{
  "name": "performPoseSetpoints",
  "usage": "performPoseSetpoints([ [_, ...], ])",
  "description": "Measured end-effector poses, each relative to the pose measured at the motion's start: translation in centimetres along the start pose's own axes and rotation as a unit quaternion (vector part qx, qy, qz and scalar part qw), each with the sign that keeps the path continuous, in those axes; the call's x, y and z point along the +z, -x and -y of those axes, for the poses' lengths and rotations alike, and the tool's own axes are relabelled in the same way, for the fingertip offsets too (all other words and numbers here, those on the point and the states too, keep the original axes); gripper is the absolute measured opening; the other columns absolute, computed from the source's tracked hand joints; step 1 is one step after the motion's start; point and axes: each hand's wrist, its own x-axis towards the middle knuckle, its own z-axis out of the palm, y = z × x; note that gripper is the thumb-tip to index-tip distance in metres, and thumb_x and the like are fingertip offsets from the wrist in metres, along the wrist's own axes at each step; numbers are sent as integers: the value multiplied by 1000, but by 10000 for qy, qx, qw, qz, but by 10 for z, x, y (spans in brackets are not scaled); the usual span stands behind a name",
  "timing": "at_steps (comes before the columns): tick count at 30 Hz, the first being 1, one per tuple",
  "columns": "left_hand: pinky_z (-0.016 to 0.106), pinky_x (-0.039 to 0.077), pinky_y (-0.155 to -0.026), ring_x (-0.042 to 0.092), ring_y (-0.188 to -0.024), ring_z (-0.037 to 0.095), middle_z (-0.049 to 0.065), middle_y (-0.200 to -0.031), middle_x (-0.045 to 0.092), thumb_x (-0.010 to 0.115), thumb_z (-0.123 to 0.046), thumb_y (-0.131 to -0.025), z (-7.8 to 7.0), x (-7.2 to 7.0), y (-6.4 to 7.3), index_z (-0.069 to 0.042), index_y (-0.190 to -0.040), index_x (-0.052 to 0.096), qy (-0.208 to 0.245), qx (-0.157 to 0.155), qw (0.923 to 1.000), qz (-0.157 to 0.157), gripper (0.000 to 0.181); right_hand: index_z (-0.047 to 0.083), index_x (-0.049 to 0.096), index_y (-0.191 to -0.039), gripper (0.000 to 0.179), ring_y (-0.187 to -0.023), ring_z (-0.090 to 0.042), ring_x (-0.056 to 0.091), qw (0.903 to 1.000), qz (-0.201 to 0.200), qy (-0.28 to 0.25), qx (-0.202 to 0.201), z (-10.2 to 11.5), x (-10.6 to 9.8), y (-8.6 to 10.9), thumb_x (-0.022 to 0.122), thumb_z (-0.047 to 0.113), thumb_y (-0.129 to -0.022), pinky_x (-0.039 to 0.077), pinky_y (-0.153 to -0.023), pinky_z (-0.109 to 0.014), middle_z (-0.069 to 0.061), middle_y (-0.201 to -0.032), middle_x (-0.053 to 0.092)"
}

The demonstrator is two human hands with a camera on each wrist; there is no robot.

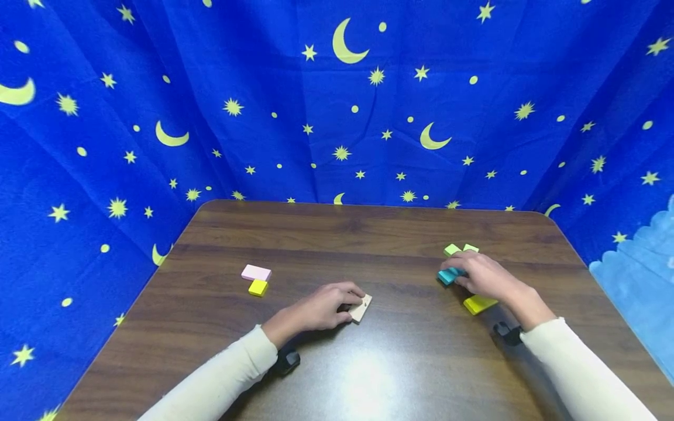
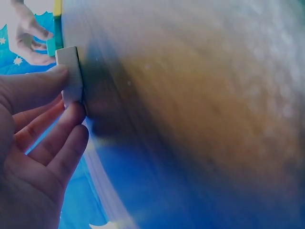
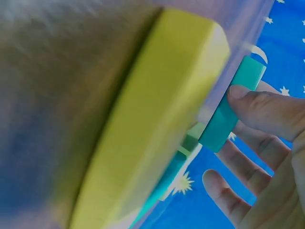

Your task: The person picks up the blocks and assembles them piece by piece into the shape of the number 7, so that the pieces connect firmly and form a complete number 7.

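My left hand (image 1: 323,307) is at the middle of the table, pinching a pale wooden block (image 1: 360,309) between thumb and fingers. In the left wrist view the same block (image 2: 71,76) has the thumb on one face and fingertips at its lower end. Over on the right, my right hand (image 1: 487,278) grips a teal block (image 3: 233,105), thumb on its near side and fingers behind. Close below that hand lies a yellow block (image 1: 479,304), large in the right wrist view. Another teal block (image 3: 164,183) shows partly behind the yellow one.
Two light green blocks (image 1: 451,249) lie just beyond the right hand. On the left side are a pink block (image 1: 256,272) and a small yellow block (image 1: 258,287) close together. The brown wooden table (image 1: 326,234) meets a blue star-patterned curtain (image 1: 295,88) behind.
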Motion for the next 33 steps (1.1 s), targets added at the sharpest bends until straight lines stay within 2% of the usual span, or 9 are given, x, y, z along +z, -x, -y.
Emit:
performPoseSetpoints([
  [10,34,52,-103,64,-118,19,4,-127,66,75,-11,-86,0,2,0,-7,-113,73,3,210,9995,-215,28,9,73,-112,35,-107,-34,65,9996,287,40,4,1,-14,-28,75,-4,-80,54,-92,-54,-10,-111,72],
  [13,34,51,-104,64,-119,20,4,-127,66,74,-11,-86,0,1,0,-7,-114,73,65,192,9996,-198,28,9,73,-114,37,-109,-36,65,9995,300,60,-4,-1,-16,-35,75,-4,-79,53,-94,-56,-12,-114,72],
  [18,35,51,-105,64,-120,20,5,-128,66,73,-10,-86,-2,0,1,-6,-116,72,117,135,9998,-113,30,8,73,-113,36,-103,-32,66,9994,321,41,-81,-4,-17,-45,74,-5,-79,55,-91,-52,-10,-109,72],
  [24,35,51,-105,63,-120,21,5,-129,66,73,-9,-87,-4,0,2,-6,-119,72,134,16,9999,-46,32,9,72,-116,36,-107,-32,65,9989,474,-28,38,-3,-17,-57,72,-4,-83,55,-92,-52,-10,-113,70],
  [33,34,50,-106,63,-121,20,4,-129,66,72,-9,-88,-2,1,2,-5,-120,71,186,-42,9998,-47,32,7,73,-113,37,-103,-32,67,9988,329,-81,-363,1,-9,-79,71,-7,-79,56,-88,-51,-12,-111,70],
])
